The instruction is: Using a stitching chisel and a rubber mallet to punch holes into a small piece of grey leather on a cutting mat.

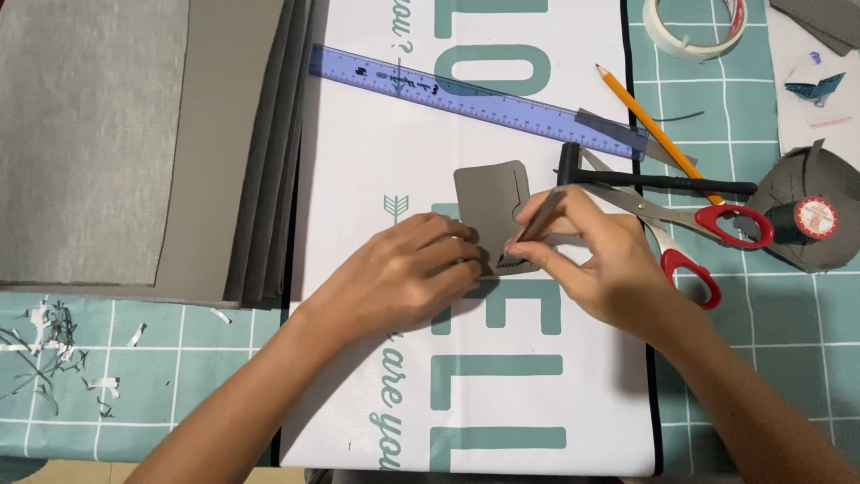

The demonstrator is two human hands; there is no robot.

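My left hand (403,273) presses down on the near edge of a small grey leather piece (488,199) with rounded corners, lying on a white mat (376,161) with teal lettering. Beside it, my right hand (587,260) grips a thin metal pronged punch (528,235), held at a slant with its teeth set on the lower edge of the grey piece. The two hands almost touch at the piece.
A blue ruler (466,99) lies diagonally above. A black mallet (658,181), red-handled scissors (708,235), a yellow pencil (649,125), a thread spool (806,220) and a tape roll (694,25) sit to the right. Grey sheets (134,143) are stacked at left, with scraps (54,354) below.
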